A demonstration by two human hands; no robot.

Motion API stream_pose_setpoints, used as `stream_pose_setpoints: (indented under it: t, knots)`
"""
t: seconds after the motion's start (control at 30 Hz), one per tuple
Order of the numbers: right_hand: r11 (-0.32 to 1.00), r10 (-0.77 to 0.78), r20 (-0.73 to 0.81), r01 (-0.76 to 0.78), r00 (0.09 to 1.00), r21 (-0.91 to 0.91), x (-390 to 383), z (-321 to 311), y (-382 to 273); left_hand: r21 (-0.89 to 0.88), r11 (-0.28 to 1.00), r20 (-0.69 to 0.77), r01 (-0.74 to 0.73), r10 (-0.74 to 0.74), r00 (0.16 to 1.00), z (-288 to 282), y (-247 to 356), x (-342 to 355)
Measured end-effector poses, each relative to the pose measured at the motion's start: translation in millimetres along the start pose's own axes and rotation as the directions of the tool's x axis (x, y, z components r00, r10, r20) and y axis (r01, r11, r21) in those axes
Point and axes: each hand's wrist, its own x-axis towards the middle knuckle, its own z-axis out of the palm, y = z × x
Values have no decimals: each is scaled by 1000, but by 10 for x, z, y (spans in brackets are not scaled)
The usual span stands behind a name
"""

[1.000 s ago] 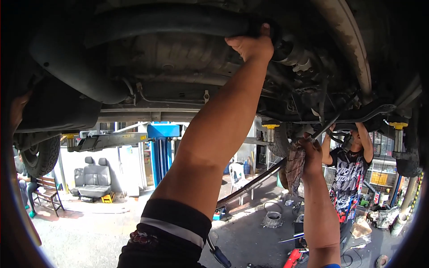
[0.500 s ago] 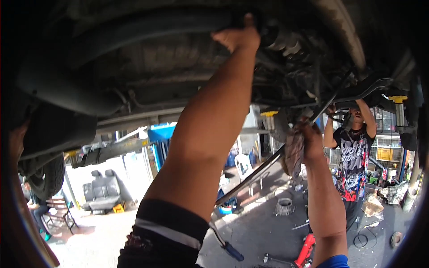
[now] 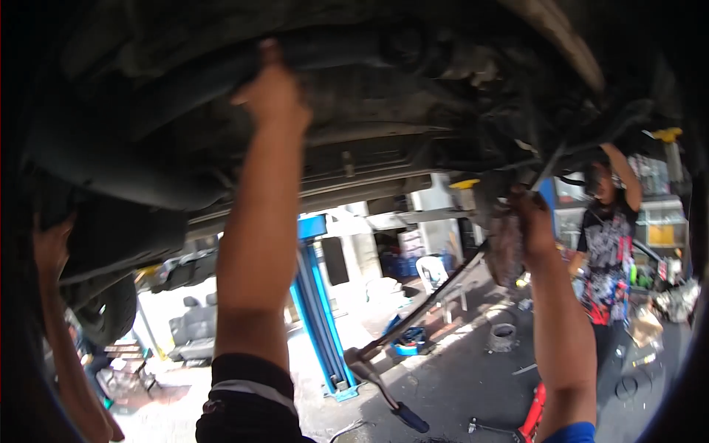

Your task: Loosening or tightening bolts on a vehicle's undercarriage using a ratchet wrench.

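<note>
My left hand (image 3: 277, 92), its sleeve black with a pale band, is raised to a thick dark pipe (image 3: 336, 48) under the vehicle. Its thumb and a finger stand apart; blur hides whether they press on the pipe. My right hand (image 3: 533, 221), below a blue sleeve, is closed round a long metal extension bar (image 3: 443, 288) together with a greyish rag-like piece (image 3: 506, 247). The bar slants from the dark underbody down to the left. At its lower end sits a ratchet wrench (image 3: 380, 387) with a dark grip, hanging free.
Another person's hand (image 3: 53, 244) reaches up at the far left. At the right a co-worker (image 3: 609, 244) in a patterned shirt reaches into the underbody. A blue lift post (image 3: 321, 317), white chair (image 3: 436, 277), round metal housing (image 3: 503, 337) and red tool (image 3: 533, 410) stand beyond.
My left hand has moved left along the pipe, away from its right-hand joint. The view has swung, bringing the blue post into sight. My right hand keeps its hold on the bar.
</note>
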Motion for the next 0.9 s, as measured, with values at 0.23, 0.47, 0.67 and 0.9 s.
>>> stream_pose_setpoints:
  t: [0.23,0.47,0.67,0.9]
  knots:
    - [961,-127,-12,120,992,-248,42,-84,11,208,976,-227,64,-16,974,515,-62,-342]
    - [977,-105,-27,98,994,-191,154,-193,147,518,848,-193,114,-14,981,588,97,-475]
    - [999,-29,-3,29,1000,-38,113,-24,111,770,638,210,2,-257,943,-110,169,-370]
    - [999,-1,77,-1,997,32,225,-150,227,830,549,386,-97,-441,810,-1332,476,-1767]
